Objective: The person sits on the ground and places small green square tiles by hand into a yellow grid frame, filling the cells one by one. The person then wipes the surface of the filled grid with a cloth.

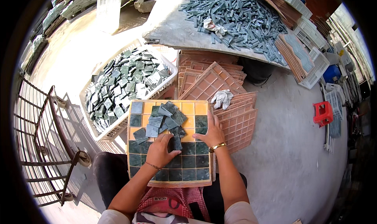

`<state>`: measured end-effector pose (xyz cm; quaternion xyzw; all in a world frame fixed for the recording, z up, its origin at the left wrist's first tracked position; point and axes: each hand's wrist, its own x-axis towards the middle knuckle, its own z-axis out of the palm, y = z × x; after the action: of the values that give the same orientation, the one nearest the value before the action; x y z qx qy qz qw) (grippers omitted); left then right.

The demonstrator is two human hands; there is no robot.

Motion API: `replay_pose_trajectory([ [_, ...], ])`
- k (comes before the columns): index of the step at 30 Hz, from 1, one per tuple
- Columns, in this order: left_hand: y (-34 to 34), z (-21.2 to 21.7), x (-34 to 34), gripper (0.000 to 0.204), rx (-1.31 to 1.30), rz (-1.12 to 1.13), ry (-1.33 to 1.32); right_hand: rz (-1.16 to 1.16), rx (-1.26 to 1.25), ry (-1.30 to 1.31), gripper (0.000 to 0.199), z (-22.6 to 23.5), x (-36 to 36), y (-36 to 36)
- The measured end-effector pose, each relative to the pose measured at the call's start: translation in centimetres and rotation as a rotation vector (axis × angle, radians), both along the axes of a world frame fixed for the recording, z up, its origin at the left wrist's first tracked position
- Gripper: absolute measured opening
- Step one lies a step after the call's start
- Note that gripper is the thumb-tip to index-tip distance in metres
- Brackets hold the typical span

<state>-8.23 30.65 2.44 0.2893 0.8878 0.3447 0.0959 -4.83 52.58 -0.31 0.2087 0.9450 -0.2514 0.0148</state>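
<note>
A square orange grid tray (189, 109) lies across my lap. Dark green square tiles (189, 161) fill its lower rows, and a few more sit in cells along its left and right edges. Loose tiles (171, 122) are heaped over its upper middle. My left hand (160, 150) is closed at the centre of the tray, with a dark tile (175, 144) between thumb and fingers. My right hand (214, 133) rests at the tray's right edge, thumb and fingers apart, beside a tile (201, 124) set in the grid.
Left of the tray stands a white plastic basket (169, 82) full of tiles. Reddish grid trays (214, 82) are stacked ahead, a white glove (222, 99) on them. Beyond, a table (167, 31) carries many narrow grey strips. A metal-barred cart (51, 145) is at left, a red stool (323, 113) at right.
</note>
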Motion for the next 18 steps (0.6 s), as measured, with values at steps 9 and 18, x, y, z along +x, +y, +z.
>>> replay_pose_trajectory([
  [9,0.0,-0.8,2.3,0.055,0.110,-0.032,-0.028,-0.088,0.079,0.244,0.093,-3.1,0.1,1.5],
  [18,0.3,-0.4,2.7,0.058,0.168,0.000,-0.008,-0.062,0.098,0.213,0.078,0.1,0.4,-0.1],
])
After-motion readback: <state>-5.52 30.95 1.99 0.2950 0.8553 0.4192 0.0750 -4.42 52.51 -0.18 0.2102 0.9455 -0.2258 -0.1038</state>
